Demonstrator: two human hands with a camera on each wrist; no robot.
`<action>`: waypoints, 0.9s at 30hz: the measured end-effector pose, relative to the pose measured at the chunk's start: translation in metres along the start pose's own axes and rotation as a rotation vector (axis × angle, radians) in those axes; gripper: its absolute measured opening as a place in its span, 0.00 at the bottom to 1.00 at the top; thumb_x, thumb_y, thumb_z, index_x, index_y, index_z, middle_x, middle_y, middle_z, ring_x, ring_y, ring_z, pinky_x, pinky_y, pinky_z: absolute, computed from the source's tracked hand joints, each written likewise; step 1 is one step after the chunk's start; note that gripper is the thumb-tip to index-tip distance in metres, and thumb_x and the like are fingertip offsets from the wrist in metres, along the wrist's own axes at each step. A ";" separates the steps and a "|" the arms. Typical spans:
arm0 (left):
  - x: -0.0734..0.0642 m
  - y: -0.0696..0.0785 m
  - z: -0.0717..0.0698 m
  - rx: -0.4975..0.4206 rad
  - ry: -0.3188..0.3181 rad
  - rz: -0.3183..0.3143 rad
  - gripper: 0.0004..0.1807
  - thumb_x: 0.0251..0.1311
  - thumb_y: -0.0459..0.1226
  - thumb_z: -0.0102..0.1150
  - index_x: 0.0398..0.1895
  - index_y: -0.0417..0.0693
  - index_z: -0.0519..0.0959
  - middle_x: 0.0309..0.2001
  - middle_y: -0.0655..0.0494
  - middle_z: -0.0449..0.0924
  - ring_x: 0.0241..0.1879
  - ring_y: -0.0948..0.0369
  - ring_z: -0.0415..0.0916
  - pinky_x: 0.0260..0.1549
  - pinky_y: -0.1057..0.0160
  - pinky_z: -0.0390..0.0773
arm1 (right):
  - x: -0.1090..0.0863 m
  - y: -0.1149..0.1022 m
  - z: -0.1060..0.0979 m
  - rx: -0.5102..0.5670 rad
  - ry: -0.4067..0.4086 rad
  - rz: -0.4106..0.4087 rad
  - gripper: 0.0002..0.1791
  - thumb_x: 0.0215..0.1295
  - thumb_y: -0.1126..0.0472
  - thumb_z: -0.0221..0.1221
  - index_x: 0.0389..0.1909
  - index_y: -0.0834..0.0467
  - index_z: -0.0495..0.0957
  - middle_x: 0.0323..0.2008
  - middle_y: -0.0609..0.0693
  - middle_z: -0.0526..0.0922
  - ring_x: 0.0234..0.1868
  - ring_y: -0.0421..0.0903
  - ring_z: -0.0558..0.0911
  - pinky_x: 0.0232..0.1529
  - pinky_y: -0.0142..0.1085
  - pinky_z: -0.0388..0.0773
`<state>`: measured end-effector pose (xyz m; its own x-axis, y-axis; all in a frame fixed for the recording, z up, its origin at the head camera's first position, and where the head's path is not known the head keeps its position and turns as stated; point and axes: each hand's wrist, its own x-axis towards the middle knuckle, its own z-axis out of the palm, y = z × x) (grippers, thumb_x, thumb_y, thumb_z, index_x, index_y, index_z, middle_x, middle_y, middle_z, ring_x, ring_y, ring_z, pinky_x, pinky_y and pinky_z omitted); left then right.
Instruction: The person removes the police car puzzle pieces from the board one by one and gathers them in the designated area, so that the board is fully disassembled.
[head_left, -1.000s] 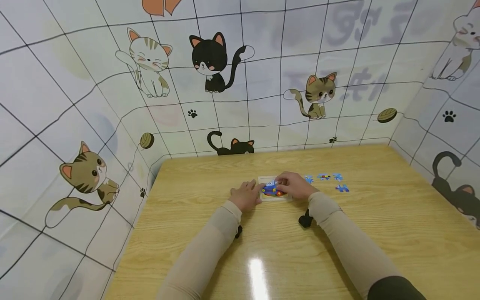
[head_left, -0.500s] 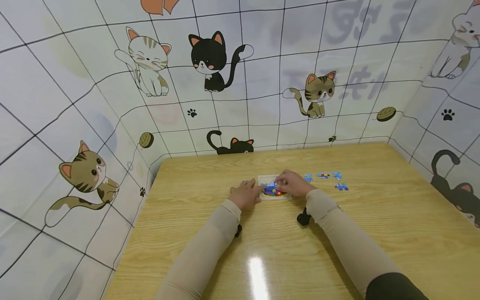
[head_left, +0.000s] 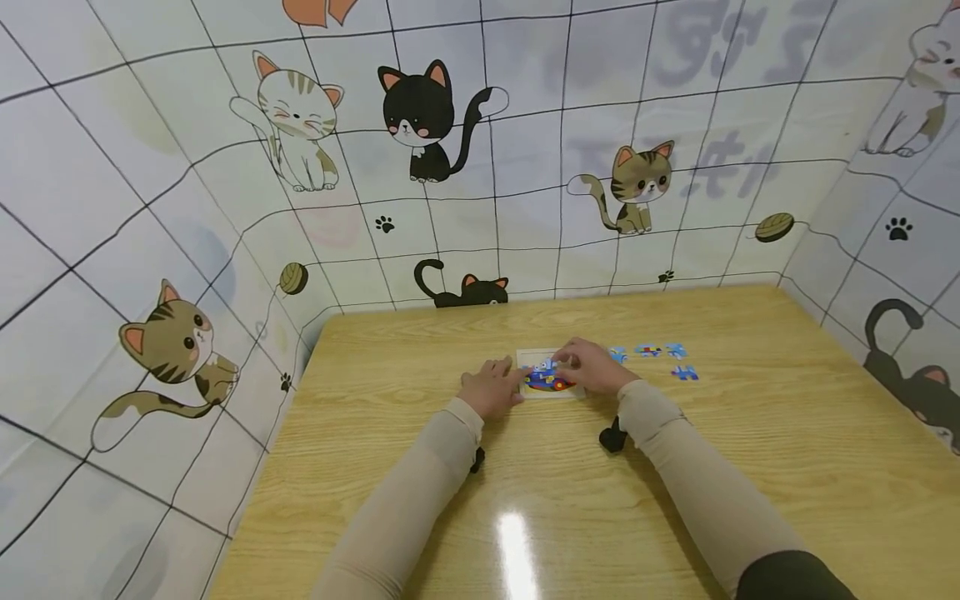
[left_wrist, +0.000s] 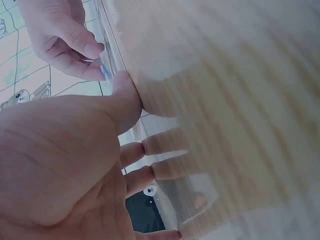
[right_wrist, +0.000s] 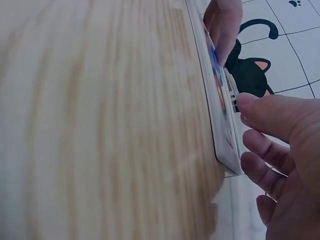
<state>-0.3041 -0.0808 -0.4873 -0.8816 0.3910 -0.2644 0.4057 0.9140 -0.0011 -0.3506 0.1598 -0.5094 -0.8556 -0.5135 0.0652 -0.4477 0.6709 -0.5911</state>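
Note:
A small white-rimmed puzzle board [head_left: 530, 355] lies flat on the table, holding a partly covered picture of a blue vehicle with eyes [head_left: 542, 380]. My left hand [head_left: 491, 392] rests at the board's left side, its fingers spread against the table and thumb at the picture's edge. Over the board's right part, my right hand [head_left: 594, 369] pinches a jigsaw piece [right_wrist: 231, 86] between thumb and finger, tilted above the picture in the right wrist view. The left wrist view shows a thin blue edge of that jigsaw piece [left_wrist: 104, 70] at the right fingertips.
Several loose jigsaw pieces [head_left: 649, 350] lie right of the board, one of them [head_left: 685, 372] nearer the front. The wooden table [head_left: 555, 517] meets a cat-printed backdrop [head_left: 525, 208] at the back and sides. A black wrist camera [head_left: 612, 437] hangs below the right cuff.
The right fingers and the piece shift slightly over the board's right part. Some blue picture parts by the thumbs look a little rearranged. The left hand stays in place.

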 end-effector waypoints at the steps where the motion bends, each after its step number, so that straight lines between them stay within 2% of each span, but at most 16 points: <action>1: 0.000 0.000 0.000 0.000 -0.003 -0.003 0.32 0.78 0.56 0.41 0.81 0.75 0.49 0.82 0.56 0.46 0.78 0.51 0.48 0.60 0.34 0.68 | -0.001 0.000 -0.001 0.002 0.002 -0.006 0.16 0.71 0.59 0.63 0.56 0.60 0.82 0.47 0.53 0.77 0.41 0.47 0.77 0.43 0.46 0.77; 6: -0.002 -0.001 -0.001 -0.008 -0.009 -0.009 0.34 0.78 0.57 0.40 0.82 0.72 0.48 0.82 0.57 0.45 0.78 0.52 0.47 0.60 0.34 0.68 | -0.011 0.006 -0.008 0.020 0.019 -0.023 0.15 0.72 0.60 0.63 0.55 0.61 0.82 0.46 0.53 0.77 0.39 0.46 0.76 0.43 0.46 0.77; 13: 0.003 -0.002 0.003 -0.048 0.000 -0.038 0.36 0.76 0.58 0.42 0.82 0.61 0.50 0.82 0.59 0.46 0.79 0.56 0.47 0.62 0.36 0.67 | -0.034 0.030 -0.026 0.019 0.066 0.009 0.15 0.71 0.60 0.64 0.55 0.59 0.82 0.47 0.52 0.78 0.42 0.47 0.76 0.42 0.45 0.76; 19: 0.005 -0.003 0.004 -0.046 0.001 -0.046 0.36 0.76 0.59 0.41 0.82 0.60 0.51 0.82 0.59 0.47 0.79 0.56 0.47 0.62 0.35 0.66 | -0.056 0.049 -0.046 0.001 0.101 0.031 0.18 0.71 0.59 0.64 0.57 0.64 0.81 0.49 0.57 0.80 0.41 0.49 0.76 0.39 0.44 0.75; 27: 0.004 -0.003 0.006 -0.066 -0.006 -0.037 0.36 0.77 0.58 0.41 0.82 0.60 0.50 0.82 0.58 0.45 0.79 0.55 0.46 0.64 0.33 0.64 | -0.084 0.071 -0.062 -0.038 0.117 0.079 0.18 0.71 0.59 0.64 0.56 0.66 0.81 0.46 0.58 0.77 0.37 0.48 0.69 0.37 0.44 0.69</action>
<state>-0.3078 -0.0824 -0.4938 -0.8941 0.3562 -0.2715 0.3557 0.9331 0.0526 -0.3267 0.2835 -0.5064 -0.9122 -0.3935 0.1140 -0.3850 0.7279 -0.5674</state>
